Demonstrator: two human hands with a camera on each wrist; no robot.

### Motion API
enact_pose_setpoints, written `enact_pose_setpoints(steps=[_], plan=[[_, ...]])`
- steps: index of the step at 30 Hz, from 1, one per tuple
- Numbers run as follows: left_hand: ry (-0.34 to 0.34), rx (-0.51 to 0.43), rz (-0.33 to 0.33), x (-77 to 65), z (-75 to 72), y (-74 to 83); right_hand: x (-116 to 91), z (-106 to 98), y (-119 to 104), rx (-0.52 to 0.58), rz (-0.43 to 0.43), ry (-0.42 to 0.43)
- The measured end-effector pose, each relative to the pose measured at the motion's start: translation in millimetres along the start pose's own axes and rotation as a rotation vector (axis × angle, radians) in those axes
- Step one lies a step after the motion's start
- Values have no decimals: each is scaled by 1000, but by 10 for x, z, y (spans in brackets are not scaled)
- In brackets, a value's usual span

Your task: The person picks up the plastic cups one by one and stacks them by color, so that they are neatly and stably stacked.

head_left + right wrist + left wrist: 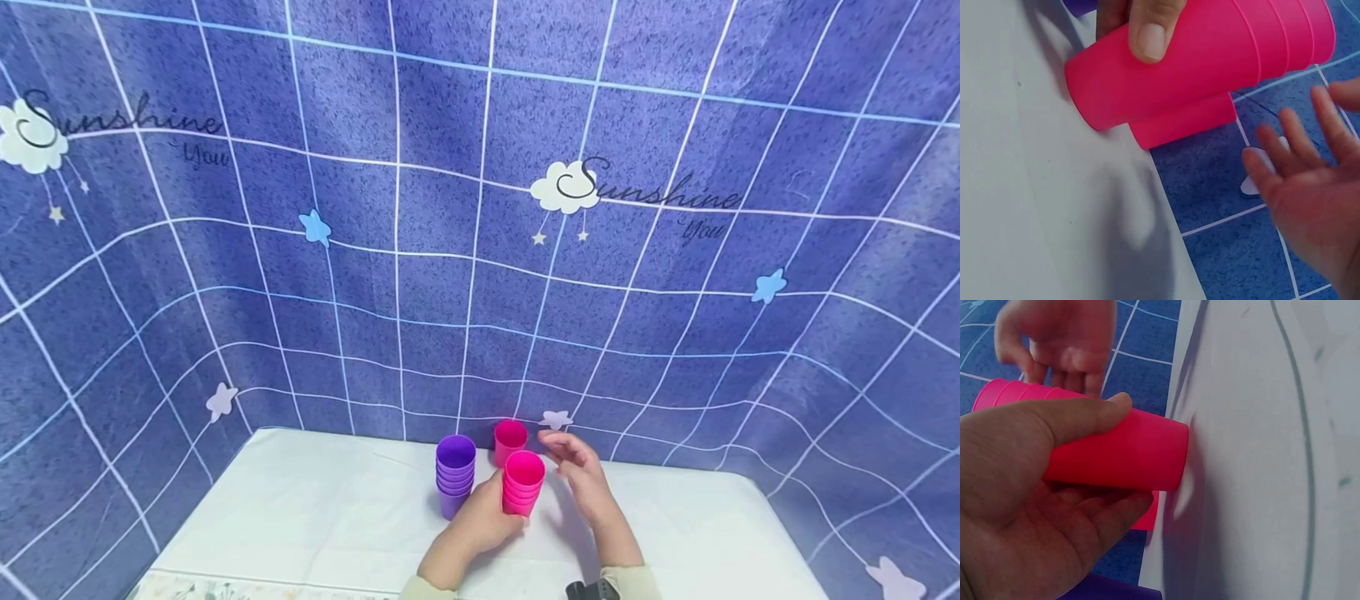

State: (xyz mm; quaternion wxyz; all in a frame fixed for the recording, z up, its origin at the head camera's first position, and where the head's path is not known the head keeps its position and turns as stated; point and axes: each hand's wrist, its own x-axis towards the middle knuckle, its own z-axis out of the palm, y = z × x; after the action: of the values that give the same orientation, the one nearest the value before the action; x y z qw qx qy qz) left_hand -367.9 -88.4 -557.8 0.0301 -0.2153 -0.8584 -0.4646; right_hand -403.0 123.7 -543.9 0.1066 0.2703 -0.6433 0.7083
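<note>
A stack of nested pink cups stands in the grip of my left hand, thumb on one side and fingers on the other. In the left wrist view that hand wraps the lowest pink cup. Behind the stack is a single pink cup, partly hidden by it. My right hand hovers just right of the pink cups, fingers spread and holding nothing. The right wrist view shows this hand apart from the stack.
A stack of nested purple cups stands left of the pink ones, close to my left hand. The white table meets a blue checked curtain behind the cups. A floral-patterned strip lies along the table's front left edge.
</note>
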Motion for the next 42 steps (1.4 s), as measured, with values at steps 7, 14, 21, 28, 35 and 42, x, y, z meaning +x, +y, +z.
enact_pose_setpoints(steps=[7, 14, 21, 28, 35, 42], plan=[[-1, 0, 12, 2, 17, -10, 87, 106, 78, -267, 264, 263], [3, -9, 29, 16, 41, -56, 140, 128, 174, -432, 242, 217], [-3, -9, 29, 27, 45, -45, 148, 143, 225, -654, 87, 118], [1, 0, 29, 40, 37, -38, 171, 164, 246, -807, -63, 104], [1, -4, 29, 43, 42, -47, 178, 207, 272, -878, -161, 111], [2, 7, 28, 51, 33, -58, 189, 232, 292, -842, -158, 153]])
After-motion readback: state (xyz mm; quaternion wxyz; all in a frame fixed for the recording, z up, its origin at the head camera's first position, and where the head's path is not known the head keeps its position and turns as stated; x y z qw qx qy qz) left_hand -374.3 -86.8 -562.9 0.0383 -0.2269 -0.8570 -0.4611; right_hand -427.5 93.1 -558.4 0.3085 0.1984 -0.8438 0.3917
